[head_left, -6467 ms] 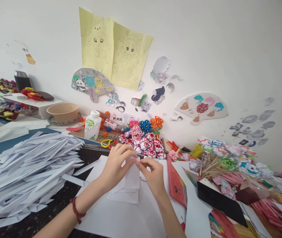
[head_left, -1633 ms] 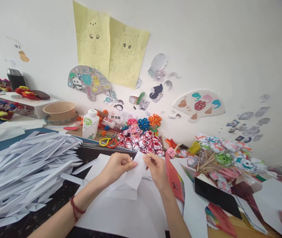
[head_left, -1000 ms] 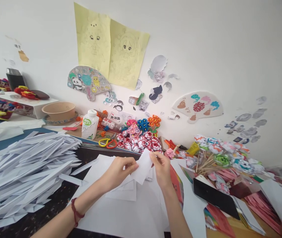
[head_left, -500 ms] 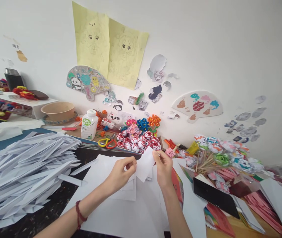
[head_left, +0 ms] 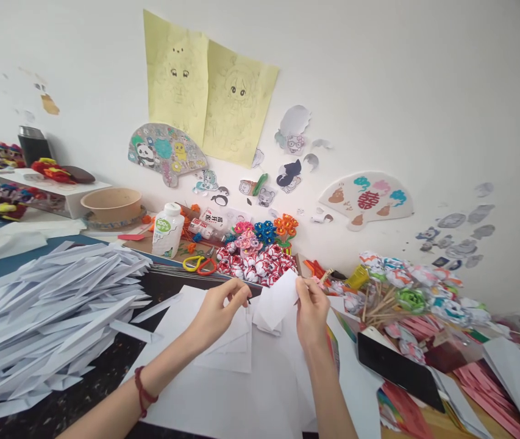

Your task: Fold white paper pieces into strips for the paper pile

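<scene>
My right hand [head_left: 313, 311] pinches a small square of white paper [head_left: 280, 299] by its right edge, holding it tilted over the work surface. To its left, my left hand [head_left: 223, 308] is closed with thumb and fingertips together, apart from that square. A tiny dark bit shows at those fingertips, too small to name. Under the held square lie a few small white paper pieces [head_left: 271, 331]. Below my left hand, larger white paper sheets [head_left: 236, 363] are stacked on a big white sheet [head_left: 223, 402].
Folded white paper strips [head_left: 58, 311] heap at the left. Behind stand a white bottle [head_left: 167, 231], scissors [head_left: 200, 264] and red-and-white paper flowers [head_left: 255, 262]. A black phone [head_left: 399, 369] and flowers on sticks [head_left: 378, 305] lie right. The wall [head_left: 378, 79] rises close behind.
My right hand has moved slightly right with the paper square. My left hand has drawn away from the square's left edge, leaving a gap. The whole view has shifted a little.
</scene>
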Demonstrator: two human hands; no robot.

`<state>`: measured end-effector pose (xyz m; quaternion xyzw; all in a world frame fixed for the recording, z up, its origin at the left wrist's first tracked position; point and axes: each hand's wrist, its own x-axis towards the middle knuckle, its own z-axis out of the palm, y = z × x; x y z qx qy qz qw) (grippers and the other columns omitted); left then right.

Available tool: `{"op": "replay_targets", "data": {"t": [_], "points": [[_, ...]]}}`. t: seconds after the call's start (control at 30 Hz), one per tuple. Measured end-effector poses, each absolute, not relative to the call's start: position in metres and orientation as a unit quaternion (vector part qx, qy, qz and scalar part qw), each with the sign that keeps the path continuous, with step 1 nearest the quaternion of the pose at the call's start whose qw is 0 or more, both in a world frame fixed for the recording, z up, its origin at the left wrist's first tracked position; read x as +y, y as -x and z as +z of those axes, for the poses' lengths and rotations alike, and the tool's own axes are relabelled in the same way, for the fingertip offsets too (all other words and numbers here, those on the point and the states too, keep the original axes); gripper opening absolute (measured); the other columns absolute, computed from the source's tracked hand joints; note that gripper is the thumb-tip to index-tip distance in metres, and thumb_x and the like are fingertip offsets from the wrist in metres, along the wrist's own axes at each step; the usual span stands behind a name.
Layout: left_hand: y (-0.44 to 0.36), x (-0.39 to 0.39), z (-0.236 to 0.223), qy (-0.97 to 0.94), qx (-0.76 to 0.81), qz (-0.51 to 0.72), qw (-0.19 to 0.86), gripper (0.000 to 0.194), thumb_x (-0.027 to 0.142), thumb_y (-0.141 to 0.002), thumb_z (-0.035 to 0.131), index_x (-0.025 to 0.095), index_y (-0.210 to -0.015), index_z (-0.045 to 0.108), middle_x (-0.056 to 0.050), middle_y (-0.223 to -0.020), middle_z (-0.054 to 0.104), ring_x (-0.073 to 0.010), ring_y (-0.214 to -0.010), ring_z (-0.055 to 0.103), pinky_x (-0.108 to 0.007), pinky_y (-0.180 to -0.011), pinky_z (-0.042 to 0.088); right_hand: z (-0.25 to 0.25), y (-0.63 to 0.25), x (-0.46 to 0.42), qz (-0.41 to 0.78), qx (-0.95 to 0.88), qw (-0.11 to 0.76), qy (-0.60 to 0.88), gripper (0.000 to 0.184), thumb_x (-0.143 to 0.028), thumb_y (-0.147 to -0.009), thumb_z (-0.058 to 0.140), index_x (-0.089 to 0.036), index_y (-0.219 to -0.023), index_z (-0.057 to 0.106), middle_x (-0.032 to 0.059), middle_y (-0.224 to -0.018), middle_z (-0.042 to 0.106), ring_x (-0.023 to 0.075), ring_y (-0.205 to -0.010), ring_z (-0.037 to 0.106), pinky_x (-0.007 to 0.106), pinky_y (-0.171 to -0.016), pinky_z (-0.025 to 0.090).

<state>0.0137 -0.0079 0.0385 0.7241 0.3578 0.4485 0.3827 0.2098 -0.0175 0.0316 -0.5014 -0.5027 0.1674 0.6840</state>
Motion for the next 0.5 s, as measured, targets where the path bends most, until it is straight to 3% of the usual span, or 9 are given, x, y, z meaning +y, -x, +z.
{"op": "replay_targets", "data": {"t": [0.2, 0.5], "points": [[-0.019, -0.013, 0.041, -0.723, 0.324, 0.419, 0.443, 0.032, 0.037, -0.089, 0.039, 0.015, -0.071, 0.054, 0.001, -0.067, 0.052, -0.0115, -0.063, 0.045, -0.021, -0.058, 0.036, 0.034, -0.191, -0.024, 0.200, -0.533, 0.639, 0.518, 0.030, -0.040, -0.084, 0.050, -0.021, -0.061, 0.046, -0.0029, -0.056, 0.035, 0.0131, -0.051, 0.032, 0.025, -0.045, 0.027], [-0.019, -0.013, 0.034, -0.732, 0.345, 0.427, 0.403, 0.020, 0.024, -0.085, 0.042, 0.016, -0.067, 0.050, 0.002, -0.064, 0.049, -0.0108, -0.061, 0.042, -0.021, -0.058, 0.033, 0.035, -0.187, -0.026, 0.201, -0.549, 0.632, 0.508, 0.031, -0.038, -0.082, 0.054, -0.018, -0.060, 0.048, -0.0045, -0.054, 0.036, 0.0107, -0.051, 0.032, 0.023, -0.046, 0.025]]}}
